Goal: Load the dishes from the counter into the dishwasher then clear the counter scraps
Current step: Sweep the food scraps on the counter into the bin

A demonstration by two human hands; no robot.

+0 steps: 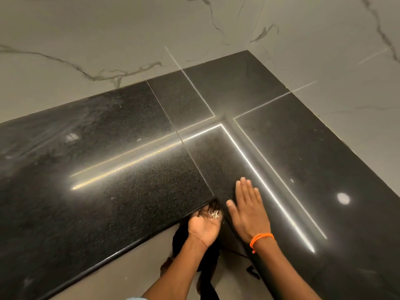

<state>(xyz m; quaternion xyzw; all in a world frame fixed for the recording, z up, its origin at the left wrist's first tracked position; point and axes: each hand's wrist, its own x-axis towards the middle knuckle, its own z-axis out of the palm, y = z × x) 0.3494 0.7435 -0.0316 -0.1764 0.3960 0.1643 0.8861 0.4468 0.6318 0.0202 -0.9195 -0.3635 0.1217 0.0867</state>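
- No dishes show anywhere on the black granite counter (121, 169), so I judge the loading step is behind us and only the scrap clearing is left.
- My left hand (204, 225) sits palm up, cupped just below the counter's near edge at the inner corner, fingers loosely curved, not clenched round anything.
- The scraps (214, 214), a small pale clump of crumbs, lie in that cupped palm right at the edge; that is where the task's stuff is now.
- My right hand (249, 210) lies flat on the counter just to the right of the cupped one, fingers straight and together, gripping nothing; it looks placed to sweep crumbs toward the edge.
- An orange wristband (260, 240) rings the right wrist.
- What remains, as I read it: brush any last bits off the granite, then carry the handful to a bin. I see no bin and no dishwasher in this view.
- A few faint pale specks sit on the counter to the left of the hands and far right; too small to tell crumbs from glints.
- Around: marble-veined wall tiles (108, 40) behind the counter on both far sides, bright light streaks reflected on the polished stone, grey floor (129, 269) below.
- Nothing stands in the sweep's path; the risk is crumbs slipping past the palm to the floor.
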